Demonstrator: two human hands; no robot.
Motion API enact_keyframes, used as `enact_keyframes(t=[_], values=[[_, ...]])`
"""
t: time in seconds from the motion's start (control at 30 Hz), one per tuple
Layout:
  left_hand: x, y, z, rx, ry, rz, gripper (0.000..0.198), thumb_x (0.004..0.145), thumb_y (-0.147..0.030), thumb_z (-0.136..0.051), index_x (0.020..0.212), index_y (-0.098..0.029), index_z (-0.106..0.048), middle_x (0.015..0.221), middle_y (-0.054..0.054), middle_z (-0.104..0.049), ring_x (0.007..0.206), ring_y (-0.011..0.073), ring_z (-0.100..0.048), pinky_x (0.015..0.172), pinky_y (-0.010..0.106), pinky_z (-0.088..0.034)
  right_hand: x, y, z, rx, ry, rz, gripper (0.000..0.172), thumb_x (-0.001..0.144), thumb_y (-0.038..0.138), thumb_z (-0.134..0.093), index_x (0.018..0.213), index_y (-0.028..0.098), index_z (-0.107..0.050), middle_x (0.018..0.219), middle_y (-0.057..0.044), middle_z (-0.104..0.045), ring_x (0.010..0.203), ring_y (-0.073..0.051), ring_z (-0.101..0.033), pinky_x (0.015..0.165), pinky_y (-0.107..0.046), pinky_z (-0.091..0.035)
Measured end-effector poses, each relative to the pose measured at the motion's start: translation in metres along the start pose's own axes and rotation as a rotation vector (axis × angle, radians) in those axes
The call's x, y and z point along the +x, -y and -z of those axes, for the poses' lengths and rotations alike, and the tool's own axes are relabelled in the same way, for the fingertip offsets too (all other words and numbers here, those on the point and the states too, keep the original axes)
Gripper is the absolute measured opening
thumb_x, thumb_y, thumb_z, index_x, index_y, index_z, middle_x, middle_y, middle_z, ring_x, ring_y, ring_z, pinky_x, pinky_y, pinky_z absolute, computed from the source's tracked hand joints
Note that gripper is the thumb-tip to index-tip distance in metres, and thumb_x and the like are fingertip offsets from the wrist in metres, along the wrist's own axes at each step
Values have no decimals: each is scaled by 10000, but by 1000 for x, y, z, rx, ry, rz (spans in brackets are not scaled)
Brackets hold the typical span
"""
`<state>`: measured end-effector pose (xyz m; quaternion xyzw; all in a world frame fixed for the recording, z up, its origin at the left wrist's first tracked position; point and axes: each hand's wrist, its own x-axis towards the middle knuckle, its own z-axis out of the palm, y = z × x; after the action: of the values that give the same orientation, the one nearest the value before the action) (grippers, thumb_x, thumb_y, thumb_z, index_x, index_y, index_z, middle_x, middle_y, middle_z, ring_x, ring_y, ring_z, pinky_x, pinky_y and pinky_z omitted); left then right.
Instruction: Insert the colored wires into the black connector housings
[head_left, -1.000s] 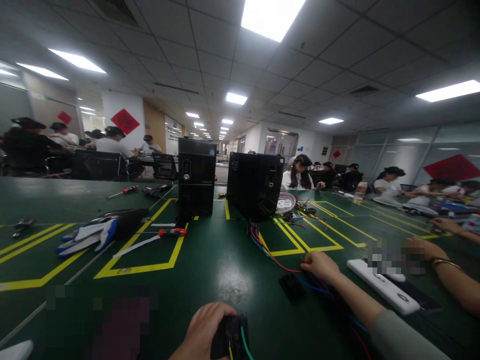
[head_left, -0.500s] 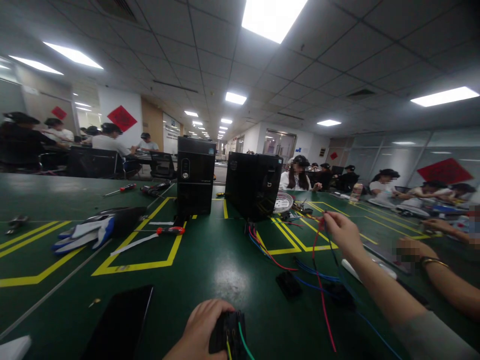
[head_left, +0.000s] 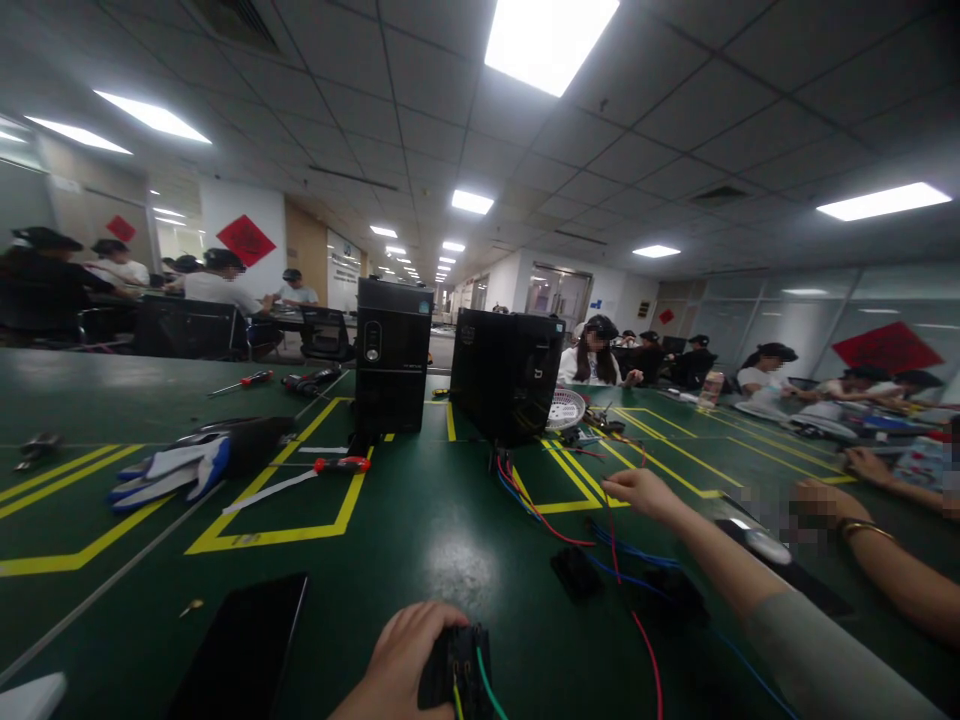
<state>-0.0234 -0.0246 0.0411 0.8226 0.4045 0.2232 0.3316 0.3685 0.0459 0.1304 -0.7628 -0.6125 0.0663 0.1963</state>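
My left hand (head_left: 412, 645) is wrapped round a black terminal-like block (head_left: 471, 655) at the bottom middle of the view. A green wire (head_left: 487, 680) and a yellow one come out of the block. Further right and forward, my right hand (head_left: 641, 493) pinches the upper end of a red wire (head_left: 616, 550), which hangs down toward the table's near edge. Blue wires (head_left: 645, 548) lie on the table below that hand. A small black part (head_left: 576, 573) rests between my hands, and another dark part (head_left: 679, 592) sits among the blue wires.
Two black computer-like cases (head_left: 394, 350) stand ahead, with red and blue wires (head_left: 525, 495) by the right one. A screwdriver (head_left: 341, 465), gloves (head_left: 176, 468) and a black phone-like slab (head_left: 240, 640) lie left. A co-worker's hand (head_left: 817, 505) is at right; a white basket (head_left: 566, 408) stands behind.
My right hand has come down and to the left with the red wire. A dark wire seen hanging from it earlier no longer shows there. My left hand stays on the block.
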Motion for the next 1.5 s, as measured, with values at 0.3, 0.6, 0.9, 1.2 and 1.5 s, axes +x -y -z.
enact_keyframes(t=[0.3, 0.6, 0.9, 1.2, 1.5], values=[[0, -4, 3, -43, -9, 16, 450, 620, -159, -656, 1053, -252, -579, 1086, 5, -595, 1067, 221, -518, 965, 325, -373, -20, 28, 9, -369, -105, 100, 278, 943, 373, -455, 942, 169, -643, 901, -30, -679, 842, -171, -635, 766, -371, -498], [0, -4, 3, -41, -4, -10, 457, 611, -148, -637, 1056, -229, -574, 1090, 21, -586, 1074, 230, -508, 966, 343, -367, -66, 59, 24, -457, -57, 242, 302, 884, 284, -472, 1117, 198, -644, 941, -117, -738, 856, -298, -672, 668, -360, -457], [1, -4, 3, -32, -1, -5, 461, 609, -164, -642, 1062, -225, -577, 1093, 26, -587, 1077, 232, -503, 973, 348, -355, -92, 61, -29, -360, 69, 332, 205, 806, 193, -536, 870, 249, -722, 916, -32, -702, 857, -180, -653, 702, -239, -454], [0, -3, 3, -35, -1, 2, 461, 615, -170, -640, 1068, -228, -571, 1097, 26, -580, 1088, 232, -497, 982, 354, -349, -81, 65, -44, -388, 78, 309, 236, 815, 177, -514, 853, 259, -732, 905, -31, -690, 856, -180, -654, 680, -241, -438], [0, -5, 5, -31, 7, 4, 473, 602, -143, -626, 1063, -228, -571, 1095, 28, -586, 1072, 233, -501, 959, 344, -375, -87, 72, -52, -492, 50, 276, 296, 872, 185, -433, 885, 243, -723, 928, -53, -677, 849, -217, -667, 622, -271, -430]])
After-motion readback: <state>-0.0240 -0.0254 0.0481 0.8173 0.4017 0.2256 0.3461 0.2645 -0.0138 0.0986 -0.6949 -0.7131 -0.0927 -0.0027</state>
